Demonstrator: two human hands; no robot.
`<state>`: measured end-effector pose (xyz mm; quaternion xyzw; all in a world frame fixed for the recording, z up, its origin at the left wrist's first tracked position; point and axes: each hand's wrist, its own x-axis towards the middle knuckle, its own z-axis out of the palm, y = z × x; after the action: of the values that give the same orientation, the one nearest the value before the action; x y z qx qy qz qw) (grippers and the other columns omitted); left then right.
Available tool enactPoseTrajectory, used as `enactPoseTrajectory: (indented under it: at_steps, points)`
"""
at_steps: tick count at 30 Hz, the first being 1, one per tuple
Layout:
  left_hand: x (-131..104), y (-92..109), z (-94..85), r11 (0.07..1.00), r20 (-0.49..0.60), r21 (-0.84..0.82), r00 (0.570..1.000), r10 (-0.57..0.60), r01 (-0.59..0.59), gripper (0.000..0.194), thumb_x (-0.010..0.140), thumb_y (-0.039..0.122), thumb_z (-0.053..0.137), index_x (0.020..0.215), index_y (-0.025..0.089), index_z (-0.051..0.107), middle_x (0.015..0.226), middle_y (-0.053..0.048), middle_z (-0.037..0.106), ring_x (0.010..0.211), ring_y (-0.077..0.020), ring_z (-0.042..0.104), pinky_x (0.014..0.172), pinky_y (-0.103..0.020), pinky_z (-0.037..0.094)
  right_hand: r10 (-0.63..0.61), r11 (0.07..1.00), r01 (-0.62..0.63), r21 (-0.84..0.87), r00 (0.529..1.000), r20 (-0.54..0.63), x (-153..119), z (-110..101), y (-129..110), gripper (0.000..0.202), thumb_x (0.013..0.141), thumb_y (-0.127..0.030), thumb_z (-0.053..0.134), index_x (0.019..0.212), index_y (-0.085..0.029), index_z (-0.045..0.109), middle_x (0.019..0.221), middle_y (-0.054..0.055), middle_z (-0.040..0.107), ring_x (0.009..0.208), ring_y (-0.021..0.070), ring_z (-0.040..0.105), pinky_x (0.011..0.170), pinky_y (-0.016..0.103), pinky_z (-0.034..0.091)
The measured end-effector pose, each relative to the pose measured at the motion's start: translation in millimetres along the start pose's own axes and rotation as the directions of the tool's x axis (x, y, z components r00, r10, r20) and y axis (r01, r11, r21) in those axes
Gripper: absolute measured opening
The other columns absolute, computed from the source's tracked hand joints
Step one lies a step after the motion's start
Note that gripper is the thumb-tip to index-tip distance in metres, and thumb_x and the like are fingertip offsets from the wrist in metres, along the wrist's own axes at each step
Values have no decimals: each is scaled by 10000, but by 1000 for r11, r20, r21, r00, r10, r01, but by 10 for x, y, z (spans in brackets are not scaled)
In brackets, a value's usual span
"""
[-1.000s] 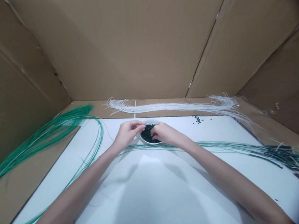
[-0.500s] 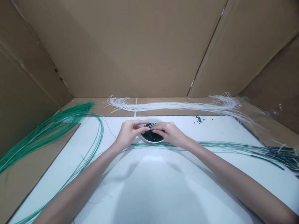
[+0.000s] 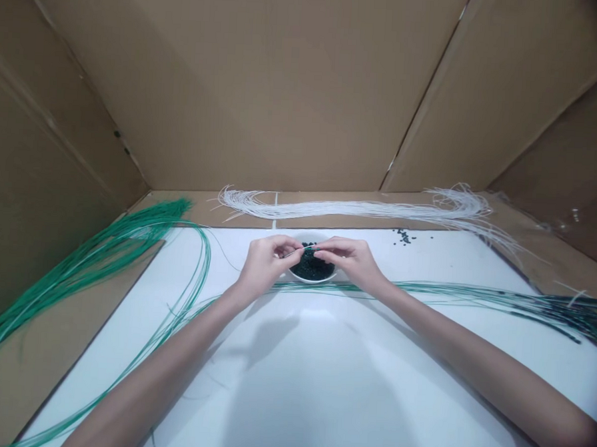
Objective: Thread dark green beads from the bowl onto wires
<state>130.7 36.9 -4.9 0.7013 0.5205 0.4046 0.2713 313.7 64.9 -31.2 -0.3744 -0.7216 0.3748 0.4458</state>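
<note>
Over a white bowl (image 3: 312, 280) heaped with small dark green beads (image 3: 314, 267), both hands meet with their fingertips a little apart. My left hand (image 3: 266, 260) is closed in a pinch on a thin pale green strand (image 3: 308, 247). From there the strand crosses the short gap to my right hand (image 3: 355, 258), whose thumb and fingers pinch its other end. A tiny dark green bit shows at the right fingertips, too small to tell apart. Several green strands (image 3: 425, 288) run across the table just below the bowl, passing under both forearms.
A thick green bundle of strands (image 3: 101, 256) lies on the left. White strands (image 3: 329, 210) stretch along the back. Loose dark beads (image 3: 404, 236) are scattered at back right. Dark-tipped strand ends (image 3: 568, 314) lie at the right. Cardboard walls (image 3: 286, 83) surround the white table (image 3: 320, 385).
My hands have lifted slightly from the beads and drawn apart, with the strand now showing between the fingertips. The whole view has shifted a little.
</note>
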Motion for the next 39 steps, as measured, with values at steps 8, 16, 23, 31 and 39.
enactPoseTrajectory:
  at_steps: [8, 16, 23, 31, 39]
  points:
    - [-37, -21, 19, 985, -74, 110, 987, 141, -133, 117, 703, 250, 577, 683, 156, 642, 618, 8, 613, 562, -85, 491, 573, -181, 394, 10, 1000, -10, -6, 1000, 7, -17, 2, 1, 206, 698, -312, 614, 826, -173, 696, 809, 50, 678, 731, 153, 612, 667, 261, 492]
    - [-44, -48, 51, 965, -85, 137, 968, 236, -223, 77, 709, 222, 582, 677, 167, 626, 592, 28, 579, 545, -72, 473, 547, -169, 380, 9, 1000, -9, -19, 1000, 10, -24, -2, -37, 183, 685, -313, 624, 797, -192, 703, 806, 44, 684, 745, 163, 614, 700, 270, 484]
    - [-41, -46, 40, 959, -84, 150, 963, 256, -242, 60, 703, 197, 584, 670, 166, 624, 582, 33, 568, 540, -68, 467, 543, -166, 375, 10, 999, -10, -31, 1000, 7, -29, 1, -46, 180, 686, -313, 622, 790, -191, 703, 796, 41, 683, 732, 157, 613, 685, 263, 483]
    - [-33, -57, 36, 935, -78, 211, 949, 305, -283, 44, 698, 181, 597, 664, 168, 621, 568, 36, 567, 531, -67, 479, 541, -165, 380, -12, 994, 13, -106, 1000, 15, -22, 1, -42, 183, 711, -292, 604, 807, -166, 696, 784, 47, 675, 691, 141, 597, 637, 241, 465]
    - [-23, -151, 42, 732, 39, 417, 816, 577, -538, 86, 767, 170, 530, 707, 159, 590, 612, 5, 586, 581, -95, 488, 580, -193, 402, -98, 938, 121, -325, 991, 88, -20, 0, -70, 143, 747, -241, 575, 789, -186, 700, 760, 24, 684, 627, 117, 584, 621, 223, 453]
